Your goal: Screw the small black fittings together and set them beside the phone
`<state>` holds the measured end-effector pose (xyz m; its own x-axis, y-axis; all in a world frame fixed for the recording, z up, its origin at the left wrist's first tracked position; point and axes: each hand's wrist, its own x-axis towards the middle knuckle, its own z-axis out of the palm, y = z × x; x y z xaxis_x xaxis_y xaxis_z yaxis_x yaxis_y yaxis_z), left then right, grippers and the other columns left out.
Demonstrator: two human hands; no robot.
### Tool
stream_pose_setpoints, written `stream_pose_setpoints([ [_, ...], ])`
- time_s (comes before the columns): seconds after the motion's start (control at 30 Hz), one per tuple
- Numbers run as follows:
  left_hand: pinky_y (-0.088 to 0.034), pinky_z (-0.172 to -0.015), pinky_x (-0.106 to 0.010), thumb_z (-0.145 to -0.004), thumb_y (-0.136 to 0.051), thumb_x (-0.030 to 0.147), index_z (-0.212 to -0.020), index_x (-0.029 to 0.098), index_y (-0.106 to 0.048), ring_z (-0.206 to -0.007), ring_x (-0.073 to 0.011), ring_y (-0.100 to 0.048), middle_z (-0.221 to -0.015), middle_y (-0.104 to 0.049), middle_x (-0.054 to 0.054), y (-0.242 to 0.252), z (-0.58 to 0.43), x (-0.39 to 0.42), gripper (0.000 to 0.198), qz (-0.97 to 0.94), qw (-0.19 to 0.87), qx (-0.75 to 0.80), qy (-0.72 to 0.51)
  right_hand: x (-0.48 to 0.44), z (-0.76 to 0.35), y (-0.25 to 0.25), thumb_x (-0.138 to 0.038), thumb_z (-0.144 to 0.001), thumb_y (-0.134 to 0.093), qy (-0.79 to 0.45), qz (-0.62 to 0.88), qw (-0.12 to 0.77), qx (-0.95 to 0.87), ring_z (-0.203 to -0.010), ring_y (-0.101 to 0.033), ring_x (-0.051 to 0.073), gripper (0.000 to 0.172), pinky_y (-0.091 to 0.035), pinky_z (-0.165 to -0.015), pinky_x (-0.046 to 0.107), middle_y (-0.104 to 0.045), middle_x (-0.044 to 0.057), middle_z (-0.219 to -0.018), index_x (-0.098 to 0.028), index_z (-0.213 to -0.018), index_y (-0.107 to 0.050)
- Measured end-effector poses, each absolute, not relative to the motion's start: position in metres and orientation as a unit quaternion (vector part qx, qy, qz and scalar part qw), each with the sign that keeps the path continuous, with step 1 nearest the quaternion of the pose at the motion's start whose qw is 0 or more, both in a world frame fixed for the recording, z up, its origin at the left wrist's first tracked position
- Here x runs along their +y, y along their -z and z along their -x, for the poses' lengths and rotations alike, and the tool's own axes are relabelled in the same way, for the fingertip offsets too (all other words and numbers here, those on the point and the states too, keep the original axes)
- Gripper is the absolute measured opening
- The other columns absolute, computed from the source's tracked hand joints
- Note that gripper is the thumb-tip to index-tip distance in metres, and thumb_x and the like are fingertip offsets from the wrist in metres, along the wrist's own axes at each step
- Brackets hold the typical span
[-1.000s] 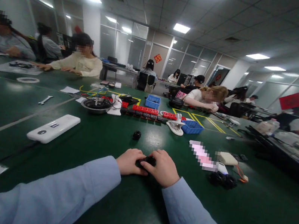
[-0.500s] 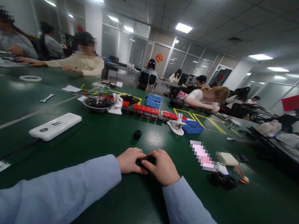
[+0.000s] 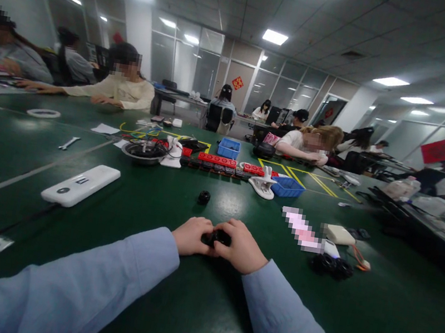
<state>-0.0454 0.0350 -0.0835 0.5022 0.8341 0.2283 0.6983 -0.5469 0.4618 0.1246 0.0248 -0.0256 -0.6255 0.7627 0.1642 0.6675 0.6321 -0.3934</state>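
My left hand [image 3: 195, 236] and my right hand [image 3: 240, 246] meet at the middle of the green table [image 3: 182, 312]. Between their fingertips they grip a small, round, black wheel-like part [image 3: 221, 238], mostly covered by the fingers. Both hands are closed on it, low over the tabletop. Just beyond them lies a similar small black wheel-like part [image 3: 203, 197], which neither hand touches. Off to the right, two larger black knobbly wheels [image 3: 332, 266] sit side by side.
A white power bank-like box [image 3: 81, 184] with a cable lies left, near a wrench [image 3: 69, 143]. Ahead stand a row of red blocks [image 3: 217, 159], blue bins [image 3: 288, 187], a white clamp [image 3: 262, 184] and a dark round tray [image 3: 144, 150]. A phone-like blurred rectangle [image 3: 303, 230] lies right. Co-workers sit around.
The fingers have shifted slightly around the black part, and a bit more of it shows between them. Both hands keep hold of it in nearly the same place.
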Motion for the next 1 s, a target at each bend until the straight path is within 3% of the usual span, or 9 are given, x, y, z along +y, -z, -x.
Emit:
stream_pose_setpoints([
  [0.73, -0.038, -0.071, -0.028, -0.065, -0.069, 0.043, -0.069, 0.017, -0.055, -0.076, -0.0176, -0.052, -0.076, -0.057, 0.0, 0.0847, 0.0453, 0.0367, 0.03, -0.852, 0.139, 0.466, -0.196, 0.024, -0.123, 0.03, -0.008, -0.061, -0.058, -0.156, 0.346, 0.173, -0.909, -0.082, -0.048, 0.019, 0.026, -0.037, -0.073, 0.031, -0.061, 0.004, -0.089, -0.018, -0.084, -0.063],
  [1.0, -0.037, -0.068, -0.027, -0.064, -0.07, 0.046, -0.066, 0.017, -0.054, -0.073, -0.0175, -0.052, -0.072, -0.056, 0.001, 0.0847, 0.0441, 0.0362, 0.034, -0.849, 0.142, 0.464, -0.209, 0.0265, -0.1231, 0.0328, -0.021, -0.076, -0.059, -0.165, 0.324, 0.215, -0.906, -0.077, -0.05, 0.018, 0.007, -0.036, -0.073, 0.033, -0.062, 0.004, -0.084, -0.018, -0.081, -0.065],
])
